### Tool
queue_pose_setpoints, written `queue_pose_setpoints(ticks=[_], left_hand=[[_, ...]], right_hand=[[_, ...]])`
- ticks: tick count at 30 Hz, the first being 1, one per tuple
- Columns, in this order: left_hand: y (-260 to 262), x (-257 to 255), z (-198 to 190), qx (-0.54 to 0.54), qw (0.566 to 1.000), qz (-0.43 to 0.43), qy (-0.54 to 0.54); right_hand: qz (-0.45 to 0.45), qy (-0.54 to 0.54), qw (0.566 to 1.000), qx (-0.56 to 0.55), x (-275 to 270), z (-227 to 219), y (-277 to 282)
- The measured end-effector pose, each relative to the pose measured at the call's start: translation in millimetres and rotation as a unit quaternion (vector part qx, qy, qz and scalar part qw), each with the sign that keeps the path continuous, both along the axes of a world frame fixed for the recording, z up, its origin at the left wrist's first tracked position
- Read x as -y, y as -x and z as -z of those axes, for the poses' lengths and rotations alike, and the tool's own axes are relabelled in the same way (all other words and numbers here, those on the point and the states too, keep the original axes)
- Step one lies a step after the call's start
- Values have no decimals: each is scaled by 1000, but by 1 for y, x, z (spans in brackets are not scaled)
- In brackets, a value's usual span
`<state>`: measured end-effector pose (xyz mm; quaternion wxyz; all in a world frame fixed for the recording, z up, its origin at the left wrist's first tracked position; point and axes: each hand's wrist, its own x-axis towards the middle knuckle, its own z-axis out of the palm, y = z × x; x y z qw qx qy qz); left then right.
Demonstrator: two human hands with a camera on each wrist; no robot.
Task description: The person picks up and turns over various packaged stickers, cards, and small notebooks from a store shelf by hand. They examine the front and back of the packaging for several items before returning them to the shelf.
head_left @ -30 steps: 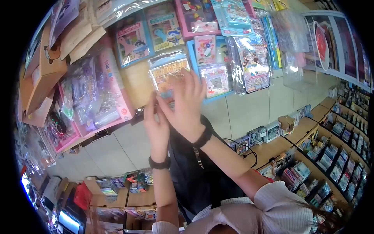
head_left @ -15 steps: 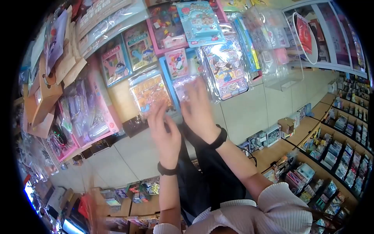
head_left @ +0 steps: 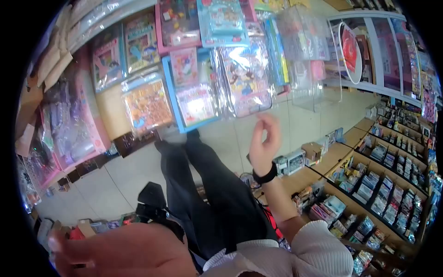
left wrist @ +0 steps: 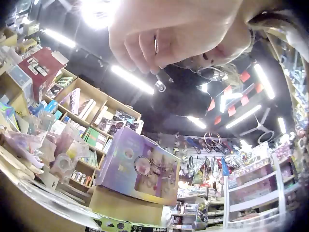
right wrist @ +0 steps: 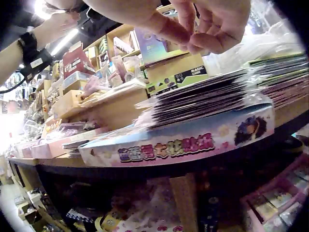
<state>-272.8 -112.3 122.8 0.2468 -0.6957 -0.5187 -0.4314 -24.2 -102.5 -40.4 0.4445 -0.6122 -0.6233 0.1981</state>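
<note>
My right hand [head_left: 267, 136] hovers just off the front edge of the display, holding nothing, with its fingers loosely bent. Closest to it lies a stack of glossy cartoon packs [head_left: 247, 85] in clear plastic. In the right wrist view, that hand's fingers hang above a pile of thin packs [right wrist: 207, 101] in a printed cardboard tray [right wrist: 178, 147]. My left hand [head_left: 110, 249] is raised close to the head camera, away from the goods. The left wrist view shows its loosely bent fingers, one with a ring, beside some hair.
An orange pack [head_left: 146, 106] lies left of a blue tray [head_left: 179, 122] with smaller packs. Further left stands a pink box [head_left: 92, 111] of plastic-wrapped items. Clear plastic boxes [head_left: 307, 41] stand at the right end. Low shelves of packs [head_left: 387, 184] line the right side.
Both hands have left the packs. The left hand has come up toward the head; the right hand has moved right. The view has shifted, and the orange pack lies uncovered.
</note>
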Motion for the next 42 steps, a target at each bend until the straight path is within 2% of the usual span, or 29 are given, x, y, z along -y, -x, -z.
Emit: queue_pose_setpoints(ticks=[1,2,3,5,7,9,13,15,17,18,19,21,23,25,27,29,33,35,36,38,39,41,42], left_hand=[[-9,-2,1,7,988,-145,-47],[20,-4,4,-9,997,-53,-62],[25,-5,3,26,998,10,-52],[12,-3,2,103,992,66,-28],[10,-2,3,136,987,83,-26],[10,-1,0,165,981,99,-27],[10,-2,-7,218,967,132,-32],[8,-4,-9,242,958,143,-54],[3,-8,-9,265,948,154,-80],[6,0,-9,272,945,179,-27],[5,3,-7,267,945,182,-47],[-1,3,2,366,919,118,-82],[-13,3,9,397,916,59,-3],[-22,0,32,430,900,9,64],[-24,2,55,418,894,-18,163],[-21,4,77,359,907,-6,222],[-21,15,115,385,883,-6,269],[-20,19,126,423,865,-6,271],[-17,26,126,420,863,-28,278],[-16,22,130,451,847,-16,281],[-13,29,130,451,844,-28,288],[-10,29,135,501,797,-39,335],[-9,30,133,618,706,5,346]], right_hand=[[1,14,1000,5,-4,0,-5],[20,14,1000,14,-7,0,-10],[40,14,999,23,-4,0,-13],[47,26,999,-6,-2,3,-14],[45,12,998,-41,-12,5,-12],[60,41,997,-2,-12,3,-9],[17,37,999,-25,-31,-16,2],[-33,121,992,-16,-49,-40,13],[-100,114,982,115,-74,-47,15],[-103,88,984,117,-89,-53,21],[-110,85,977,161,-102,-59,29],[-114,72,970,204,-126,-64,44],[-111,112,950,270,-154,-56,58],[-83,90,950,288,-171,-37,70],[-44,61,943,324,-182,-22,81],[-45,85,946,310,-191,-13,85],[-51,80,932,349,-196,-11,86],[-74,67,945,312,-198,-19,82],[-63,58,950,300,-189,-30,86],[-40,37,953,300,-178,-42,86],[-67,21,968,239,-145,-57,94],[-69,53,976,199,-120,-68,107],[-105,54,981,154,-86,-66,118]])
